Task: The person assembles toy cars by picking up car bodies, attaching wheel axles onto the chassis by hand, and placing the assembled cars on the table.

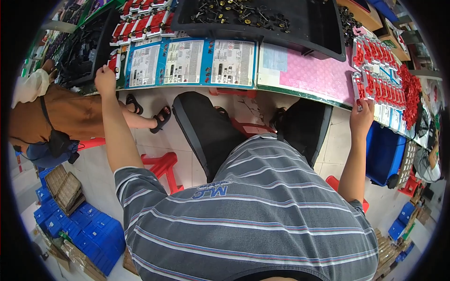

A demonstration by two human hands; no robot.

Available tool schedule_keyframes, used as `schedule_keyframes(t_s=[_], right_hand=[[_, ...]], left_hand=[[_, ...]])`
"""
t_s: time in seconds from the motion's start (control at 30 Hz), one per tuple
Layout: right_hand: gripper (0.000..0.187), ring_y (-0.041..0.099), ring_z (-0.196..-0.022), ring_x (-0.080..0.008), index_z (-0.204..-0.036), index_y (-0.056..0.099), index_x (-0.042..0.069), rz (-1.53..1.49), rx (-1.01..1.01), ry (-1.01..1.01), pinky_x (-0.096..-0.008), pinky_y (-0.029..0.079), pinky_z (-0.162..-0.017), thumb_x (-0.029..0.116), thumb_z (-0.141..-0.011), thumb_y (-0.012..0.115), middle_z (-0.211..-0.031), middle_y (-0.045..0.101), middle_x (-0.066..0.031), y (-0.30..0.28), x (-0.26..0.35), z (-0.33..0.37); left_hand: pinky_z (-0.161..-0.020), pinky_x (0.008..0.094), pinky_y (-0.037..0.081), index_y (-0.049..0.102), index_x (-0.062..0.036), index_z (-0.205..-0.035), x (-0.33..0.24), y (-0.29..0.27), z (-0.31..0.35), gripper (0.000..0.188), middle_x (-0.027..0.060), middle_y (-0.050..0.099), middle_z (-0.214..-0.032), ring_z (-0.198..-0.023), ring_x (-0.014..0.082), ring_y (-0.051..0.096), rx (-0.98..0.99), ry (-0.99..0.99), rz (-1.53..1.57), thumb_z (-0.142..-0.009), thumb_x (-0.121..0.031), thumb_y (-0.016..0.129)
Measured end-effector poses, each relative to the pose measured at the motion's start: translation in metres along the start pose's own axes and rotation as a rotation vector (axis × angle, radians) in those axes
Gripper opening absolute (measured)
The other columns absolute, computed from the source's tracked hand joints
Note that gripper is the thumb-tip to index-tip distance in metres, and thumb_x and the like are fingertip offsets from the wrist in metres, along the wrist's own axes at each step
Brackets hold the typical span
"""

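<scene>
My left hand (106, 80) reaches to the left end of the bench, its fingers closed at the lower end of a red and white toy car piece (112, 61). Above it, several similar red and white toy car pieces (140, 25) stand in rows. Far to the right, my right hand (362, 117) is closed on the near end of a red and white toy part (359, 89). That part belongs to the nearest of two rows of red and white parts (382, 89). My fingers hide some of both pieces.
A black tray (300, 40) of small wheels on axles spans the bench's far side. Printed card sheets (183, 63) and pink bubble wrap (323, 77) cover its near part. A black bin (96, 56), loose red parts (411, 96), a blue crate (384, 152) and a seated person (70, 112) are nearby.
</scene>
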State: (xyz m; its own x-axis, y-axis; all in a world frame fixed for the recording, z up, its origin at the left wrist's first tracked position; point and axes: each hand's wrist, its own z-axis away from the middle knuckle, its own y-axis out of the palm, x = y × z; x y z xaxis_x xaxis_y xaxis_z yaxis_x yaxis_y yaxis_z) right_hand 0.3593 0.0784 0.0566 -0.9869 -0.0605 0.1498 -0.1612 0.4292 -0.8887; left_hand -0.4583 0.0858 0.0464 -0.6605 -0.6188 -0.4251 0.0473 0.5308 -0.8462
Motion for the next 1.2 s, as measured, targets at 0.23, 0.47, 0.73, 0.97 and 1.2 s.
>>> schedule_keyframes(t_s=[0.23,0.47,0.73,0.97,1.2], right_hand=[[0.022,0.065,-0.085,-0.0251,-0.101,0.068,-0.001,-0.455,-0.037,0.038,-0.0312,0.054,-0.066,-0.002,-0.080,0.074,-0.103,0.063,-0.0152,-0.036,0.090,0.043],[0.011,0.066,-0.088,-0.0288,-0.089,0.066,0.001,-0.778,-0.031,-0.383,-0.0359,0.053,-0.079,0.002,-0.080,0.072,-0.092,0.067,-0.0127,-0.060,0.142,0.007],[0.034,0.070,-0.088,-0.0281,-0.116,0.067,0.001,-0.578,0.050,-0.009,-0.0344,0.056,-0.074,0.002,-0.083,0.070,-0.111,0.064,-0.0174,0.075,0.045,-0.121],[0.027,0.062,-0.104,-0.0409,-0.109,0.070,0.003,-0.408,0.018,-0.088,-0.0464,0.053,-0.091,0.015,-0.086,0.066,-0.121,0.058,-0.0208,0.106,0.055,-0.154],[0.022,0.062,-0.104,-0.0384,-0.104,0.071,-0.001,-0.450,0.010,-0.112,-0.0415,0.051,-0.093,0.009,-0.084,0.067,-0.119,0.059,-0.0208,0.106,0.041,-0.149]], left_hand=[[-0.067,0.0278,0.048,0.064,0.0007,-0.108,-0.119,-0.031,0.211,0.025,0.0031,0.064,-0.089,-0.075,0.0114,0.056,0.146,0.281,0.597,-0.100,-0.022,0.059],[-0.089,0.0357,0.053,0.053,-0.0013,-0.119,-0.267,-0.026,0.384,0.030,0.0142,0.063,-0.113,-0.100,0.0202,0.063,1.266,-0.330,1.882,-0.097,-0.022,0.057],[-0.049,0.0186,0.036,0.060,-0.0090,-0.109,-0.273,-0.028,0.374,0.027,0.0050,0.068,-0.101,-0.075,0.0054,0.062,1.259,-0.259,1.502,-0.102,-0.034,0.055],[-0.046,0.0204,0.036,0.058,-0.0055,-0.112,-0.262,-0.035,0.407,0.034,0.0094,0.067,-0.101,-0.065,0.0077,0.057,1.175,-0.382,1.420,-0.103,-0.037,0.051],[-0.049,0.0202,0.038,0.058,-0.0085,-0.112,-0.288,-0.029,0.421,0.028,0.0089,0.068,-0.102,-0.073,0.0080,0.061,1.212,-0.375,1.427,-0.101,-0.034,0.057]])
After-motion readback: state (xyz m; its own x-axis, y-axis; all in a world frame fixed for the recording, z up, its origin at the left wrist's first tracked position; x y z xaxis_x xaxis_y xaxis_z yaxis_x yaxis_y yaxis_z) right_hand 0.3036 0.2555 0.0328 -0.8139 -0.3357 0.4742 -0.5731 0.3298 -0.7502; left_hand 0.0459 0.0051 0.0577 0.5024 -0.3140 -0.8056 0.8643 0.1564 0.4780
